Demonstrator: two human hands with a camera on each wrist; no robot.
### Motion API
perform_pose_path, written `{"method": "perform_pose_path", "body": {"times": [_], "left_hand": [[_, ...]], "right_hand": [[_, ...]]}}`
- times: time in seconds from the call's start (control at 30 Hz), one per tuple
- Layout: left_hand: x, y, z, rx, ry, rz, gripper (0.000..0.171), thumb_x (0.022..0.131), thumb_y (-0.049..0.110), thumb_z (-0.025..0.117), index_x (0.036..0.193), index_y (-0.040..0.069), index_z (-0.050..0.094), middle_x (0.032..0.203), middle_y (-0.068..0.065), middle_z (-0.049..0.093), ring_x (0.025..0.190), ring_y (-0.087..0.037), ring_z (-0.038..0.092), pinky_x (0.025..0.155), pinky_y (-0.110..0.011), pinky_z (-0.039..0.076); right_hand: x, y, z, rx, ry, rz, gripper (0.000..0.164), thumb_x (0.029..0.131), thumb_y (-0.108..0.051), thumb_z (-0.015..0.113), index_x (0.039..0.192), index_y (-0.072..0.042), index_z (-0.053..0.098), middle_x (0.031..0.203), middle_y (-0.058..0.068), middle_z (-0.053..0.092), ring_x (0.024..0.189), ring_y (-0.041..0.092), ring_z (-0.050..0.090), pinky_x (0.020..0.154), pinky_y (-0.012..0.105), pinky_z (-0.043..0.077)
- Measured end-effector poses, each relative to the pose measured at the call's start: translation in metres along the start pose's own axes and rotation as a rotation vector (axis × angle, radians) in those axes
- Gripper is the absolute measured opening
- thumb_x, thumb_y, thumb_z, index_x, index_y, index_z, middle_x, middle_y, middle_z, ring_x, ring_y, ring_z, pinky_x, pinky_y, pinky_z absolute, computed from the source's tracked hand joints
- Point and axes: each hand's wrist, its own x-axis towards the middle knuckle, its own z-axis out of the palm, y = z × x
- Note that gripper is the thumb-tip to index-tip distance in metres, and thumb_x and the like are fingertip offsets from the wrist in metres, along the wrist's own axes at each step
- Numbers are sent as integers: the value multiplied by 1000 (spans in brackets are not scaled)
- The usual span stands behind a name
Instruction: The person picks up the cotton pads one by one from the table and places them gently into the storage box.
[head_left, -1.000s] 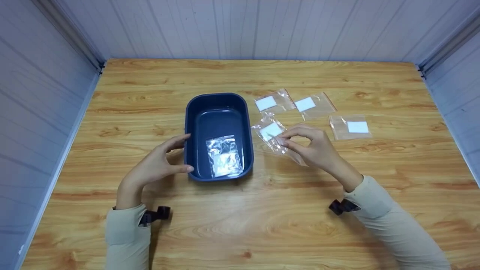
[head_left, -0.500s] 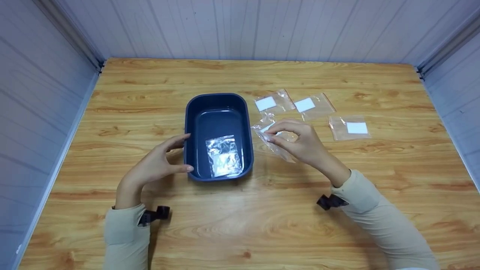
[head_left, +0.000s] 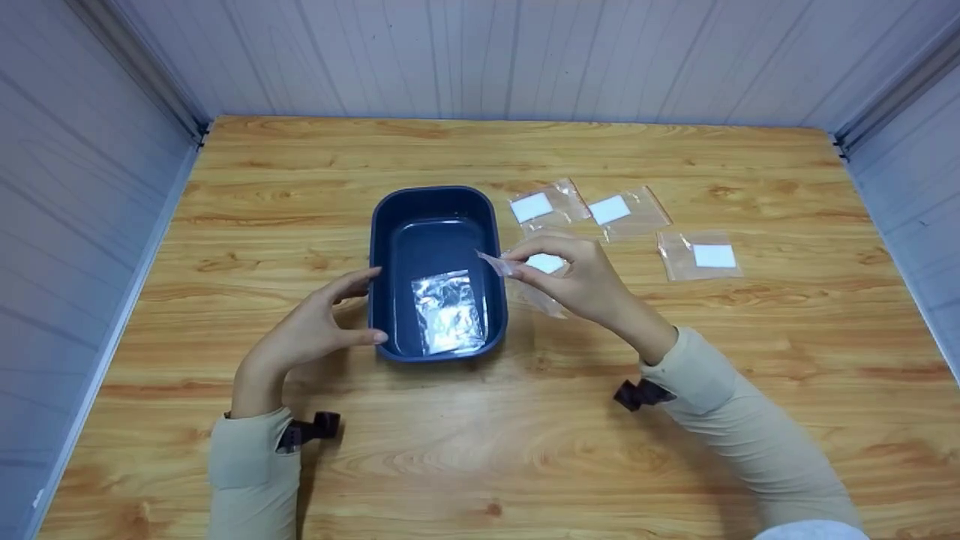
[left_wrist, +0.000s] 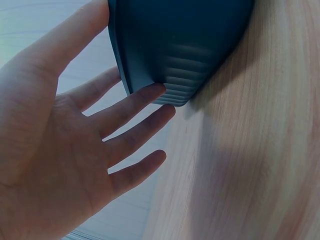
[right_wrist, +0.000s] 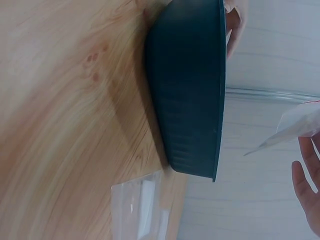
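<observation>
In the head view my left hand [head_left: 315, 322] rests at the left side of a dark blue basin [head_left: 379, 225], thumb and index finger at its rim. Its other fingers [left_wrist: 135, 107] are spread straight beside the outer wall in the left wrist view. My right hand [head_left: 577, 274] pinches a clear plastic zip bag [head_left: 496, 263] between thumb and fingertips, and the bag's tip juts over the basin's right rim. Another clear bag [head_left: 448, 313] lies flat inside the basin. Beneath my right hand, a bag with a white panel [head_left: 545, 262] is partly hidden on the table.
Right of the basin, several clear bags with white panels lie on the wooden table [head_left: 465, 450]: one bag [head_left: 551, 204] behind my right hand, a second bag [head_left: 630, 211] beside it, and a third bag [head_left: 701, 256] farther right. Panelled walls [head_left: 480, 60] border the table.
My right hand has moved left with the pinched bag, from above the white-panelled bag to the basin's right rim. My left hand and the basin have stayed in place.
</observation>
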Motion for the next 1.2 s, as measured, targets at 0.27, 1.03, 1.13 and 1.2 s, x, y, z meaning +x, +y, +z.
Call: {"method": "perform_pose_path", "body": {"times": [0.27,1.03,1.13,1.2], "left_hand": [[0,-2,0,10,2,10,91,80,34,84,155,20,34,153,-13,40,142,-38,30,115,-64,16],[-1,-1,2,1,15,-4,91,79,33,85,155,19,35,153,-13,40,142,-37,31,115,-64,16],[-1,0,1,4,14,-9,92,79,34,85,155,19,35,153,-13,40,142,-37,31,115,-64,16],[0,0,1,7,13,-8,92,79,34,85,154,19,35,154,-13,39,142,-38,31,115,-64,17]], "right_hand": [[11,-1,8,7,-19,-7,12,90,-4,72,102,-3,75,97,1,73,89,16,66,79,32,57],[31,11,44,32,-30,-3,14,91,-10,72,103,-2,74,100,5,73,93,14,66,85,28,55],[32,15,48,39,-38,1,14,92,-9,71,103,-2,74,100,5,73,91,14,66,83,28,56],[32,17,50,41,-41,6,14,92,-10,71,103,-2,74,99,5,73,90,13,65,81,28,56]]}}
